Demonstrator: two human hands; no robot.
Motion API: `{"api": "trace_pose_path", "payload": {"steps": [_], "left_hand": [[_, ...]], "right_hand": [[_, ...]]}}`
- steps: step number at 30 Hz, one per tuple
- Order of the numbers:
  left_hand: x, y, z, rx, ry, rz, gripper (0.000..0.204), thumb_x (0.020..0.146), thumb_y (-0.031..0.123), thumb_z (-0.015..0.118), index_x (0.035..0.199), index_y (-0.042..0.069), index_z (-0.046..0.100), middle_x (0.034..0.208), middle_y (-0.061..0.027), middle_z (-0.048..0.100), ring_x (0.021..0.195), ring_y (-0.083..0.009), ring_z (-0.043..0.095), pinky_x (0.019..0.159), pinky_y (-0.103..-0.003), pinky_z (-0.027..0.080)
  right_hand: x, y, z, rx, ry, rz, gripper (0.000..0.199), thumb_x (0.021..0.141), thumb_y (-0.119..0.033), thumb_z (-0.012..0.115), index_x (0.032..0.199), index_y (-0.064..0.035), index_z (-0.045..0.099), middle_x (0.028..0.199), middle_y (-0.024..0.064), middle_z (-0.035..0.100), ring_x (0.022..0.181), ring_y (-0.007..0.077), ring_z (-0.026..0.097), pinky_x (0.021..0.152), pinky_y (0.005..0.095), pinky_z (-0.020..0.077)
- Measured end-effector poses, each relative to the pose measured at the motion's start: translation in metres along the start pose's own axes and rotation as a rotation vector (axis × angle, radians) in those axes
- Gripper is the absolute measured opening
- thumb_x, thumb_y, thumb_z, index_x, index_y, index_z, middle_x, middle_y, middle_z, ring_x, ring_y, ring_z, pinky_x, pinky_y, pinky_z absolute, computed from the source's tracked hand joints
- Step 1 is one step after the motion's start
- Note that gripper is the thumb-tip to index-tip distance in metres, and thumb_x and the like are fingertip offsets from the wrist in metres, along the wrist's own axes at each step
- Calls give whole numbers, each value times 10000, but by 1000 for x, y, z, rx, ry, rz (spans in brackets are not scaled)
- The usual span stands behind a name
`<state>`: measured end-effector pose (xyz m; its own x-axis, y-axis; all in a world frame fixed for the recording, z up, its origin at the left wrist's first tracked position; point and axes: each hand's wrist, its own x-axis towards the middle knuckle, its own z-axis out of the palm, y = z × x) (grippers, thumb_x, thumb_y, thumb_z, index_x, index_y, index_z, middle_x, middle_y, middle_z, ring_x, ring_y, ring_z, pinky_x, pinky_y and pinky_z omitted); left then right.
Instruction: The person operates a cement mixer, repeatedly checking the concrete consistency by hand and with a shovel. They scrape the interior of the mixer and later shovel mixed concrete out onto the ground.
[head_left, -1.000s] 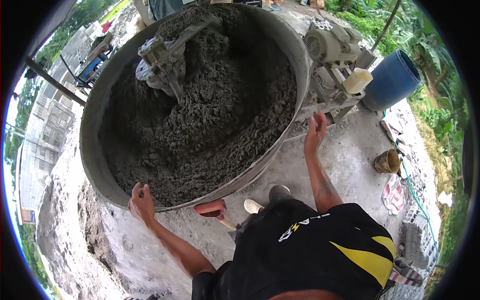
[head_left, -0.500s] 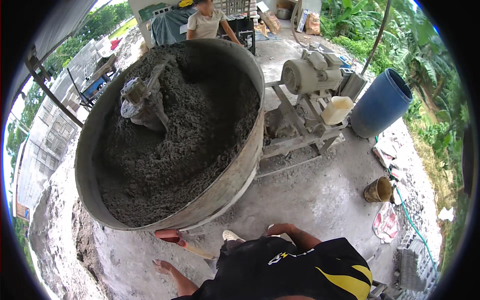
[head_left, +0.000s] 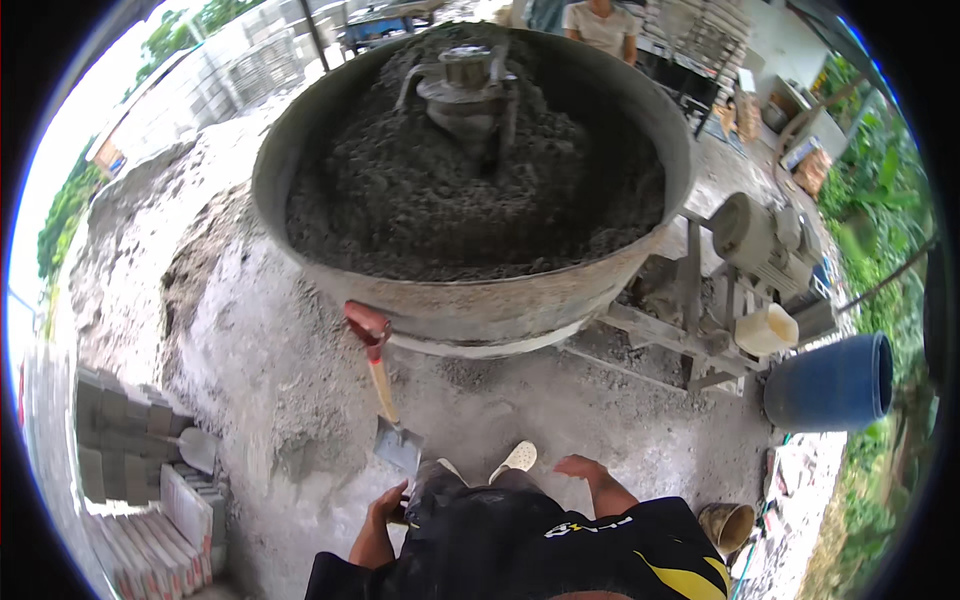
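A shovel (head_left: 382, 390) with a red grip, wooden shaft and grey blade stands against the front of a large round mixing pan (head_left: 480, 315), its blade down by my feet. Inside the pan lies wet grey concrete mix (head_left: 420, 215) around a central metal hub (head_left: 468, 100). My left hand (head_left: 390, 503) hangs beside my thigh, nearest the shovel blade but apart from it, fingers loosely apart and holding nothing. Out to the right, my right hand (head_left: 582, 468) is open above the floor, fingers stretched and touching nothing.
Right of the pan are a motor (head_left: 755, 235) on a frame, a pale jug (head_left: 766, 330), a blue barrel (head_left: 828, 383) and a bucket (head_left: 727, 525). Stacked blocks (head_left: 120, 440) and another shovel (head_left: 198, 450) are at left. A person (head_left: 600, 28) stands behind the pan.
My view has swung left, so the pan sits farther ahead and the whole shovel shows. My left hand has drawn in toward my thigh; my right hand is now out from my body.
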<state>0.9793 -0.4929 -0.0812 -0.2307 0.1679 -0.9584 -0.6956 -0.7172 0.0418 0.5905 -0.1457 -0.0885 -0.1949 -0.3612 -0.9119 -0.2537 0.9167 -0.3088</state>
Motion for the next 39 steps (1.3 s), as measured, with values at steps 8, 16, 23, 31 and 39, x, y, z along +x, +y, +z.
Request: {"api": "trace_pose_path", "payload": {"steps": [8,16,23,31,39], "left_hand": [[67,-75,-46,233,-105,11,908,923,767,311,1540,102,292,1369,-277,524,1276,-433,508,1000,-597,439],[20,-268,-160,-632,112,321,856,911,776,323,1406,102,502,1224,-282,614,1008,-420,658,830,-534,554],[52,-358,-184,-43,394,167,642,939,622,521,1184,39,628,960,-194,711,814,-331,702,685,-481,580],[-27,-342,-109,-525,154,604,566,935,552,563,1153,36,651,999,-194,711,881,-314,698,705,-462,561],[-121,-270,-142,-53,565,679,488,920,480,603,1117,43,691,1005,-197,722,964,-314,699,800,-424,555]], "right_hand": [[16,-92,-3,67,52,-27,617,911,-585,603,1357,-162,544,1248,30,629,1104,203,596,934,487,456],[-18,-242,160,1164,-645,-316,744,908,-704,489,1376,-127,527,1373,176,561,1253,349,537,1086,528,382],[2,-290,204,102,9,-226,736,876,-617,602,1333,-42,562,1375,222,545,1263,378,529,1070,478,415],[64,-369,105,-420,427,-359,867,754,-574,752,1367,-2,532,1415,252,504,1316,369,489,1090,438,399],[147,-489,53,774,676,-555,981,665,-405,894,1407,35,427,1412,235,493,1307,291,494,1035,395,432]]}}
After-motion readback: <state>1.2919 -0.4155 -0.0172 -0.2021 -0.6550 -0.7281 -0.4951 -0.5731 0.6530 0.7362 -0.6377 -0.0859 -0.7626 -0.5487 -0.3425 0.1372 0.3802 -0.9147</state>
